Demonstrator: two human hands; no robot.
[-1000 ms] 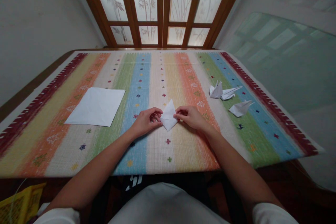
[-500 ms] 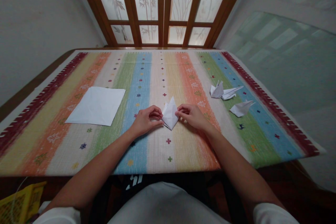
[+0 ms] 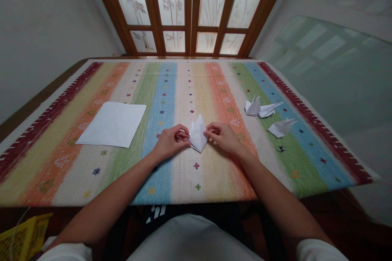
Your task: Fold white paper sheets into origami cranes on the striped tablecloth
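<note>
A partly folded piece of white origami paper (image 3: 199, 135), diamond-shaped with a pointed top, is between my two hands over the middle of the table. My left hand (image 3: 174, 140) pinches its left edge between thumb and fingers. On the opposite edge, my right hand (image 3: 223, 136) grips it in the same way, fingers curled. Some of the folds on the left side are covered by my fingertips. White square sheets of paper (image 3: 112, 124) lie flat to the left, apart from my hands.
Three folded paper cranes (image 3: 252, 107) rest on the right side of the striped tablecloth (image 3: 196, 183). Wooden doors with frosted panes (image 3: 171, 8) stand beyond the table. A glass panel (image 3: 333, 61) leans at the right wall. Below the table's left corner is a yellow basket (image 3: 27, 234).
Almost nothing differs. My hands keep their pinch on the folded paper, which has turned or shifted very slightly; the view has tilted a little.
</note>
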